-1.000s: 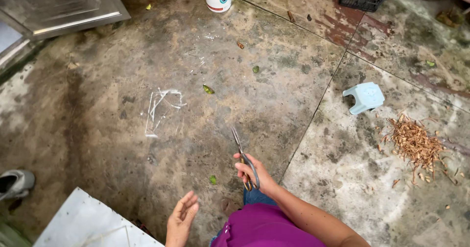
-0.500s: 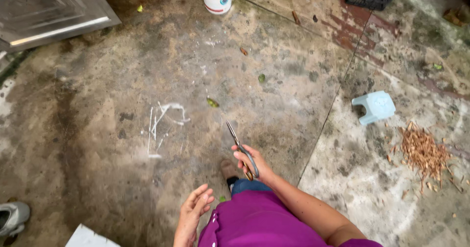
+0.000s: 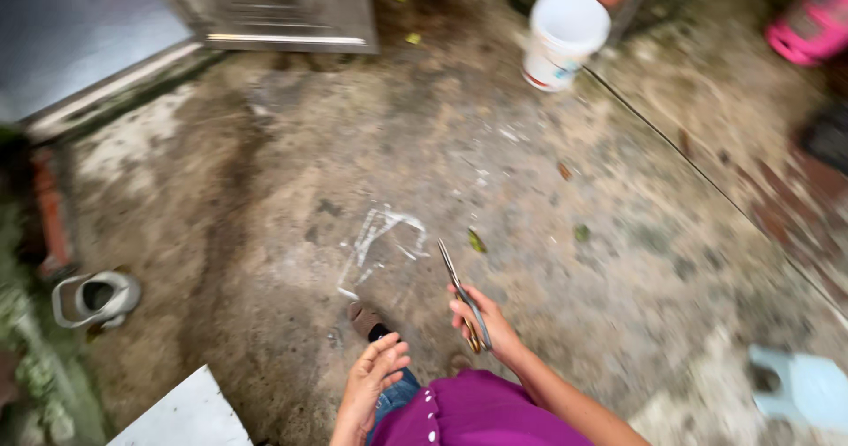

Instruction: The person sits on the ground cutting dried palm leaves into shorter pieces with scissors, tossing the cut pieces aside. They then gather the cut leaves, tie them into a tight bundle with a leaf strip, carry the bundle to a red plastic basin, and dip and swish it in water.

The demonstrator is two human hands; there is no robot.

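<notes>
Gripping a pair of long, slim metal scissors [image 3: 461, 291] by the handles, the right hand [image 3: 490, 329] is clamped shut on them, blades together and pointing up and away over the ground. The left hand [image 3: 371, 382] hangs empty beside the purple garment [image 3: 481, 411], fingers loosely apart and touching nothing. Judging by this, the step in hand is carrying the tool across the yard; any next move calls for keeping the points clear of the leg and foot just below. Rough, stained grey concrete floor [image 3: 265, 216] bears white chalky scratch marks [image 3: 380, 238] near the blade tips. A white plastic bucket [image 3: 564, 38] stands well apart ahead, and a pale blue low plastic stool [image 3: 804, 389], somewhat blurred, sits at the right.
</notes>
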